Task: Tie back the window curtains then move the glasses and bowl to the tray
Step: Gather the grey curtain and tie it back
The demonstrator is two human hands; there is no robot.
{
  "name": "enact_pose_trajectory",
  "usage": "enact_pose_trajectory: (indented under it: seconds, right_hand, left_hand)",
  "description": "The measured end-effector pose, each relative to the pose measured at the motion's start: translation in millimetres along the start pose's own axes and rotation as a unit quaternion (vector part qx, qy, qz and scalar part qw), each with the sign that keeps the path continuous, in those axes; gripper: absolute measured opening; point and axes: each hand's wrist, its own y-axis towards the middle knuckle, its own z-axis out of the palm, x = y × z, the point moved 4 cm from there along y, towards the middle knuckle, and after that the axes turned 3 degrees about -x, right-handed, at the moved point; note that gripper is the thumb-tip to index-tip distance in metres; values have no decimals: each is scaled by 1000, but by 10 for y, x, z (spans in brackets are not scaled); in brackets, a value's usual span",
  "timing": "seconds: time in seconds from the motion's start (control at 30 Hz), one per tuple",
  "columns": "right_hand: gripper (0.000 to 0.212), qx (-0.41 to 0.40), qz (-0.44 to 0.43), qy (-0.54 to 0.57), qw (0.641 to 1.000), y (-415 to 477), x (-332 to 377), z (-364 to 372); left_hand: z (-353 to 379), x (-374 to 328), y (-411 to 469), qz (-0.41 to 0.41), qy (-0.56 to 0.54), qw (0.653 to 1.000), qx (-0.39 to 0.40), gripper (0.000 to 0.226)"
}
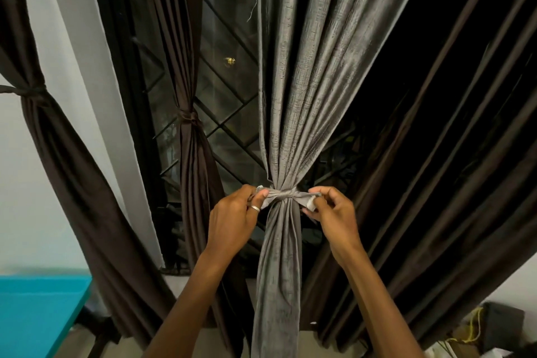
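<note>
A grey textured curtain [293, 96] hangs in the middle of the window, gathered at waist height by a grey fabric tie-back [283, 194] knotted around it. My left hand [235, 218], with a ring on one finger, pinches the left end of the tie. On the other side, my right hand [334, 212] pinches the right end, and both ends are drawn outward from the knot. No glasses, bowl or tray are in view.
Two dark brown curtains [191, 136] [58, 139] at the left are tied back. More dark brown curtain [436, 154] hangs loose at the right. A barred window [229, 125] is behind. A turquoise table [37, 314] sits bottom left, and a box with cables [476, 328] bottom right.
</note>
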Motion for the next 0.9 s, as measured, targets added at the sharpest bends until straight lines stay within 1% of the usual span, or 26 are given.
enact_pose_trajectory:
  seconds: [0.07, 0.1, 0.2, 0.27, 0.33, 0.4, 0.43, 0.53, 0.63, 0.73, 0.83, 0.9]
  right_hand:
    - [8, 19, 13, 19, 1000, 0, -10, 63]
    - [10, 29, 12, 15, 999, 1, -12, 87]
    - [21, 33, 4, -24, 999, 34, -34, 106]
    - [19, 24, 1, -40, 999, 63, -51, 99]
    - [16, 26, 1, -41, 999, 85, -74, 101]
    - [19, 33, 1, -41, 999, 93, -100, 125]
    - [21, 33, 3, -42, 999, 97, -112, 138]
    - [34, 24, 16, -46, 999, 110, -155, 157]
    - [49, 12, 28, -47, 998, 114, -171, 157]
    - [46, -7, 36, -43, 998, 100, -177, 153]
    - [58, -38, 54, -56, 996, 74, -211, 107]
    - [54, -44, 58, -58, 996, 46, -223, 68]
  left_hand:
    - [85, 21, 15, -32, -72, 996, 34, 19]
    - [126, 20, 25, -49, -112, 991, 49, 16]
    - [202, 29, 66, -84, -175, 979, 58, 18]
    - [213, 51, 80, -110, -205, 971, 51, 19]
    - [223, 63, 68, -130, -232, 963, 51, 28]
    - [244, 57, 41, -144, -241, 958, 65, 39]
    - [260, 50, 27, -148, -242, 956, 75, 41]
    - [326, 22, 12, -154, -238, 953, 105, 40]
    - [371, 17, 10, -152, -240, 952, 113, 38]
    - [431, 50, -15, -150, -240, 951, 127, 34]
    - [501, 80, -54, -149, -237, 950, 138, 34]
    - [540, 71, -70, -147, -238, 951, 135, 31]
